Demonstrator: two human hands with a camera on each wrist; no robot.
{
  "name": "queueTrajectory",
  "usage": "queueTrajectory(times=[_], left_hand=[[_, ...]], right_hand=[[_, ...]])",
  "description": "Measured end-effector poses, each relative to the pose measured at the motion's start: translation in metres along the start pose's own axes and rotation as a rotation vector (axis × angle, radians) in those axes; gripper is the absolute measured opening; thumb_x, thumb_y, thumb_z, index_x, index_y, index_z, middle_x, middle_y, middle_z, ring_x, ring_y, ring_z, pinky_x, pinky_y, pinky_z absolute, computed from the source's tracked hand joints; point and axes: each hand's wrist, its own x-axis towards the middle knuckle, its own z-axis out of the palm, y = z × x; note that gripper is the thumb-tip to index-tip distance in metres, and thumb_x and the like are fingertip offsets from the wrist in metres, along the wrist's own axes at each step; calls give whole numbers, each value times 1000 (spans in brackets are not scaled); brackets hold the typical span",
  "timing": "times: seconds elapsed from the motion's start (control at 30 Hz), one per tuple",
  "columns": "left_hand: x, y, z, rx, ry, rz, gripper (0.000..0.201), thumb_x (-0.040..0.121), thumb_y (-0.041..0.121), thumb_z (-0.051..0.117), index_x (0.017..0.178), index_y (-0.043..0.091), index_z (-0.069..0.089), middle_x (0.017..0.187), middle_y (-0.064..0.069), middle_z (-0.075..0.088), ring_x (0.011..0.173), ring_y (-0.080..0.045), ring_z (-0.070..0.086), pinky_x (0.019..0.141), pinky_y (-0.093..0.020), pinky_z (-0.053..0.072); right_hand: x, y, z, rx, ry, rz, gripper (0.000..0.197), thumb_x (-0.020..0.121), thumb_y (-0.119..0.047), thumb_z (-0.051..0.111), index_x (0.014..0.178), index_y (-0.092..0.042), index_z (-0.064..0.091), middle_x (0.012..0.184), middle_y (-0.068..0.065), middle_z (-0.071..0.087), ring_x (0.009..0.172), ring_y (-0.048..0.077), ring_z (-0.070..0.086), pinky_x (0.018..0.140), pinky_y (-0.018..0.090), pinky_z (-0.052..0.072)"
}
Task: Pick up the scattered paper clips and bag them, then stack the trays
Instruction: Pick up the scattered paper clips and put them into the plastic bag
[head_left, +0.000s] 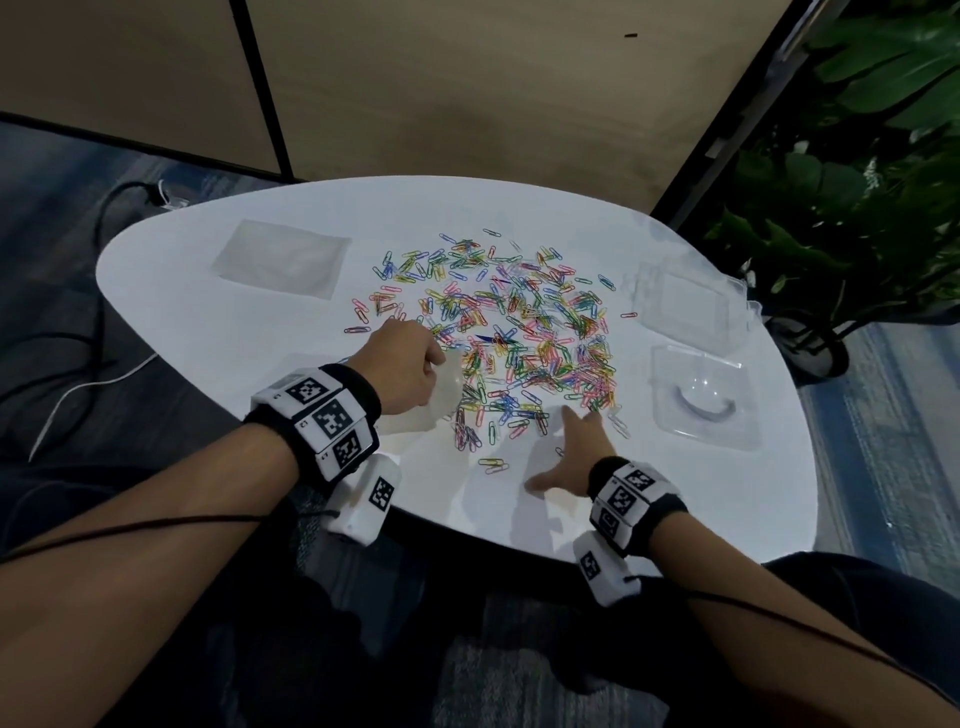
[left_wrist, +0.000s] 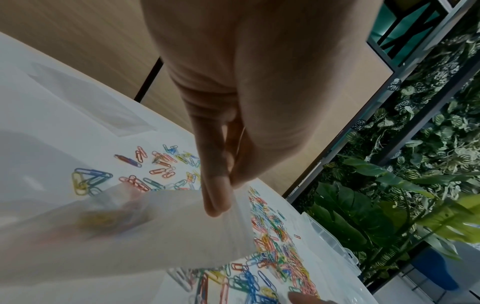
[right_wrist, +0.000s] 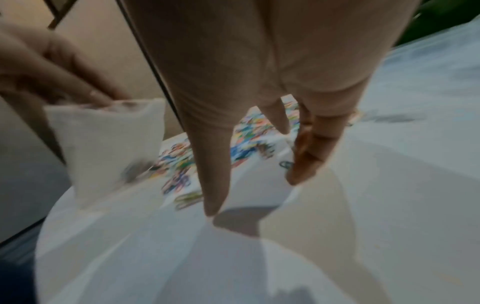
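Left hand (head_left: 410, 364) raised just above the table (head_left: 249, 322), at the left edge of the clips (head_left: 519, 332); thumb and fingers (left_wrist: 215, 197) pinch the top rim of a frosted bag (left_wrist: 155, 226), which hangs open-mouthed toward the pile with a few clips visible through its wall. A second, flat bag (head_left: 283, 257) lies far left, well apart from the pile. Clips cover the table centre in one loose spread; a few strays sit near its front edge. Right hand (head_left: 576, 452) low at the front-right fringe of the pile, fingers spread and extended, thumb out to the left, holding nothing; fingertips (right_wrist: 213, 205) near or on the surface, contact not resolvable (wrist view blurred). Bare tabletop lies between this hand and the near edge. Two clear trays (head_left: 704, 395) sit right of the pile, side by side, unstacked, near the right rim.
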Motion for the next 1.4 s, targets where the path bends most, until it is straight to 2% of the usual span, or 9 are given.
queueTrajectory(times=[0.27, 0.47, 0.67, 0.8, 0.93, 1.03, 1.13, 1.27, 1.4], left_hand=[[-9, -20, -14, 20, 14, -24, 33, 90, 3, 59, 121, 4, 71, 105, -13, 75, 98, -30, 71, 102, -38, 52], [-13, -36, -17, 49, -2, -23, 33, 89, 5, 60, 120, 7, 71, 99, -11, 75, 81, -24, 67, 97, -36, 54], [-13, -36, -12, 24, -22, -23, 34, 91, 5, 56, 123, 6, 70, 103, -12, 76, 104, -30, 69, 102, -38, 52], [-11, -37, -8, 31, -36, -25, 34, 91, 6, 57, 122, 7, 70, 103, -12, 75, 103, -28, 70, 103, -38, 51], [-10, -36, -4, 31, -45, -35, 33, 91, 7, 57, 122, 9, 70, 106, -13, 74, 98, -29, 71, 100, -40, 54], [-8, -33, -2, 23, -49, -31, 34, 92, 6, 57, 124, 6, 68, 106, -15, 74, 99, -29, 71, 99, -39, 54], [-7, -29, 0, 1, -42, -21, 34, 93, 5, 56, 125, 4, 67, 110, -16, 74, 101, -30, 72, 100, -39, 54], [-4, -27, 6, -54, -12, -27, 33, 92, 4, 57, 123, 3, 68, 103, -14, 76, 89, -27, 75, 94, -38, 57], [-3, -24, 9, -138, -16, -37, 28, 90, 2, 60, 117, 1, 69, 96, -16, 76, 82, -27, 77, 87, -40, 61]], right_hand=[[14, -51, 31, 113, 209, -317, 94, 75, -35, 81, 150, -20, 27, 140, 12, 29, 122, 28, 49, 107, 34, 42], [33, -65, 44, -341, 333, -637, 59, 93, -15, 58, 141, -42, 36, 156, 8, 23, 131, 36, 37, 83, 48, 57], [38, -67, 36, -338, 400, -659, 21, 82, 4, 66, 96, -11, 70, 94, 7, 61, 84, 27, 64, 63, 26, 47], [35, -64, 16, 41, 345, -466, 22, 86, 0, 62, 92, -13, 79, 92, 4, 71, 81, 19, 65, 80, 28, 54], [37, -55, -5, 481, 292, -228, 10, 80, -13, 77, 90, -14, 79, 83, 0, 74, 72, 13, 67, 72, 22, 57], [28, -62, -21, 936, 143, -204, 14, 76, -8, 81, 90, -8, 77, 83, 9, 76, 76, 21, 72, 79, 33, 60], [10, -85, -29, 1346, -65, -264, 18, 79, 4, 74, 96, 2, 72, 87, 12, 74, 75, 20, 72, 75, 25, 60], [-2, -108, -17, 1340, -82, -304, 9, 81, 6, 72, 83, -2, 68, 78, 10, 71, 67, 16, 70, 69, 23, 59], [0, -114, 5, 1114, 58, -280, 14, 82, -8, 75, 72, -10, 66, 73, 12, 71, 69, 26, 69, 78, 41, 61]])
